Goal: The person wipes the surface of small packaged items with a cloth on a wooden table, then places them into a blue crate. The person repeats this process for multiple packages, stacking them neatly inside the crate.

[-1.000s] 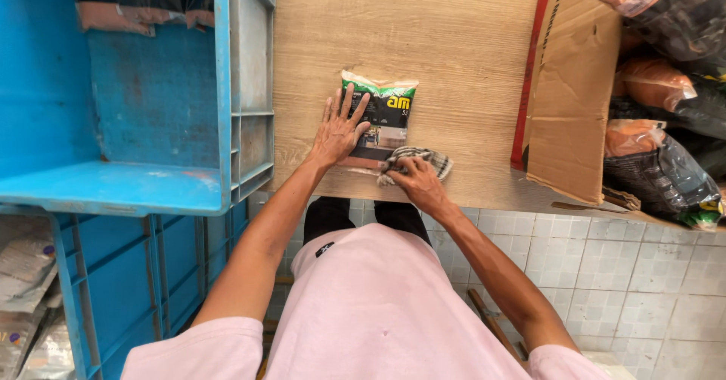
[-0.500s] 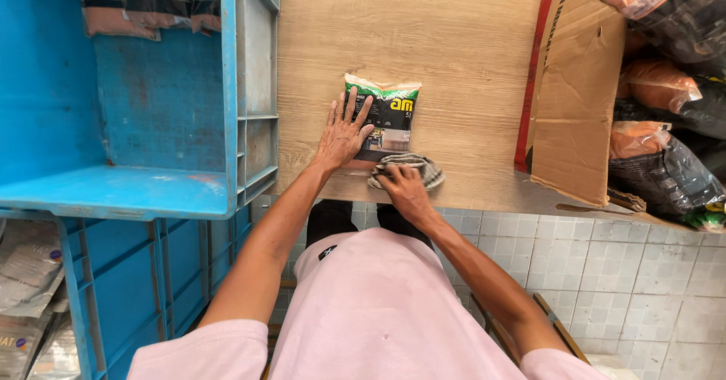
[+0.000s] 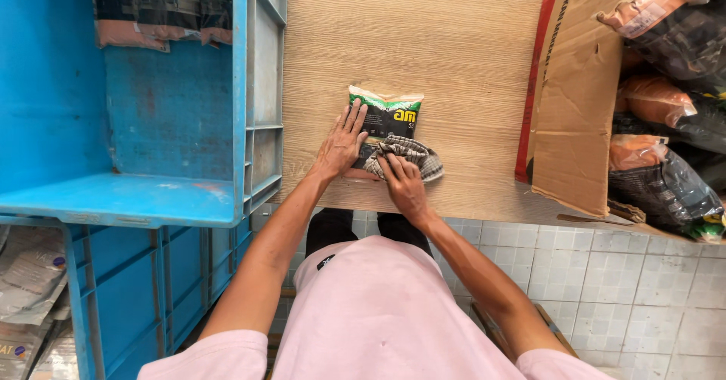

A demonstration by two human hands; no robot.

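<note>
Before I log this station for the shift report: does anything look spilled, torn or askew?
Nothing stands out. The left hand lies flat on a dark packet that sits straight on the wooden table, and the right hand presses a checked cloth at its lower edge. No spill shows.

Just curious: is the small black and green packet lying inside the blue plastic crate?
No, the small black and green packet lies on the wooden table, beside the blue plastic crate.

The small black-and-green plastic pouch [image 3: 389, 119] looks glossy, and the checked grey woven cloth [image 3: 408, 155] on it is soft and matt. The pale wood-grain table top [image 3: 423, 40] is smooth; the big blue plastic crate [image 3: 113, 115] is scuffed (dull patches), the brown cardboard box [image 3: 575, 100] matt.
</note>
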